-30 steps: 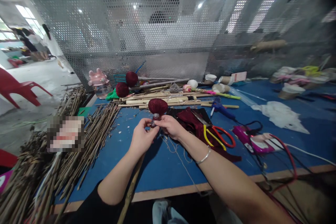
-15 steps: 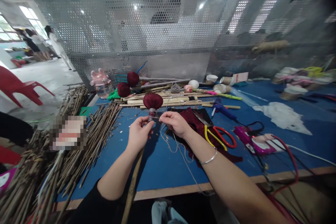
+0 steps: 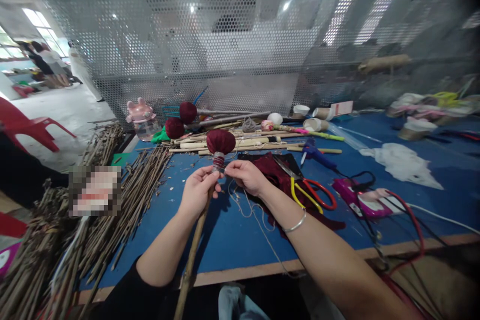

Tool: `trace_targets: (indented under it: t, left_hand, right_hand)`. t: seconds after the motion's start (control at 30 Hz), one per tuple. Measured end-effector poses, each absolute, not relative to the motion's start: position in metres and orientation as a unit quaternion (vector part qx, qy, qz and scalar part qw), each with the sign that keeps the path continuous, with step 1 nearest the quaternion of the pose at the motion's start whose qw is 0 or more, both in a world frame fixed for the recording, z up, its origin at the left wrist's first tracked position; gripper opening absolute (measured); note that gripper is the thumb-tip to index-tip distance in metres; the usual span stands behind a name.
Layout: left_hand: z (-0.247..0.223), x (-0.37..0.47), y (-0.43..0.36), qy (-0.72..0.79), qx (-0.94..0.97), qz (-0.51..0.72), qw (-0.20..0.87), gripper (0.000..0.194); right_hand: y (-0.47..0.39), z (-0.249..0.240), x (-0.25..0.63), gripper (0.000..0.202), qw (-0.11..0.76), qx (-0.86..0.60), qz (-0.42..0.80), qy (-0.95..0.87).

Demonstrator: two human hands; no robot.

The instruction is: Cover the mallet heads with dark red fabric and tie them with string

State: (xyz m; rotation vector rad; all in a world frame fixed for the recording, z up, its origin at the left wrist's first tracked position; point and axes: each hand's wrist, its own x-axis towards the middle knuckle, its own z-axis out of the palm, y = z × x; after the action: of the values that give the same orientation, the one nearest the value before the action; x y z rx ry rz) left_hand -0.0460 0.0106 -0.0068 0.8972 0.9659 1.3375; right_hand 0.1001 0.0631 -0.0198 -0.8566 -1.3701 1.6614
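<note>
Perforated metal screen (image 3: 232, 60) is standing behind a blue worktop (image 3: 150, 235), w/ loose twigs (image 3: 131, 205) lying heaped along the L side & two dark-red balls (image 3: 188, 112) resting nr the back. Dark-red bulb (image 3: 221, 141) is sitting atop a stick (image 3: 192, 255), held above the worktop btwn the hands, w/ the stick's lower end running past the front edge. Grey cord (image 3: 218, 161) is circling the neck just under the bulb.

L hand (image 3: 198, 190) is gripping the stick just below the wraps, thumb & fingers closing on it. R hand (image 3: 245, 176) is staying close beside the neck, fingertips pinching, prob. on the cord, tho the strand's too fine to be sure. Cord slack is trailing below it twd the front edge.

Risks, my read: if R grip is losing tension, wraps could be loosening or sliding down, b/c nothing visible is tying them off. Pulling too hard might be snapping the cord or twisting the stick in L grip. Slack is lying nr dark-red cloth (image 3: 268, 167) & scissors (image 3: 296, 176), so snagging's poss. Blue glue gun (image 3: 317, 154) is lying farther off, less of a worry.
</note>
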Motion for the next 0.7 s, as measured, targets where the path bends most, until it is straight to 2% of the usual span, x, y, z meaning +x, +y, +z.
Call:
trace_targets:
  t: [0.13,0.27,0.37,0.47,0.6,0.7]
  left_hand:
    - [-0.007,-0.047,0.01,0.399,0.387,0.526,0.643,0.036]
    - [-0.008,-0.045,0.009,0.4,0.382,0.471,0.687,0.027]
    - [-0.008,-0.041,0.007,0.439,0.363,0.439,0.695,0.026]
    - [-0.011,-0.039,0.006,0.491,0.382,0.466,0.629,0.028]
    - [-0.017,-0.038,0.007,0.515,0.452,0.512,0.518,0.045]
    - [-0.02,-0.038,0.008,0.525,0.477,0.53,0.463,0.04]
  right_hand:
    - [0.065,-0.022,0.104,0.028,0.39,-0.303,0.683,-0.538]
    - [0.065,-0.026,0.106,0.033,0.34,-0.266,0.749,-0.503]
    - [0.063,-0.026,0.105,0.03,0.345,-0.285,0.745,-0.494]
    - [0.062,-0.025,0.101,0.029,0.353,-0.313,0.724,-0.503]
    - [0.061,-0.026,0.097,0.03,0.357,-0.319,0.716,-0.509]
    - [0.061,-0.026,0.094,0.029,0.358,-0.327,0.7,-0.525]
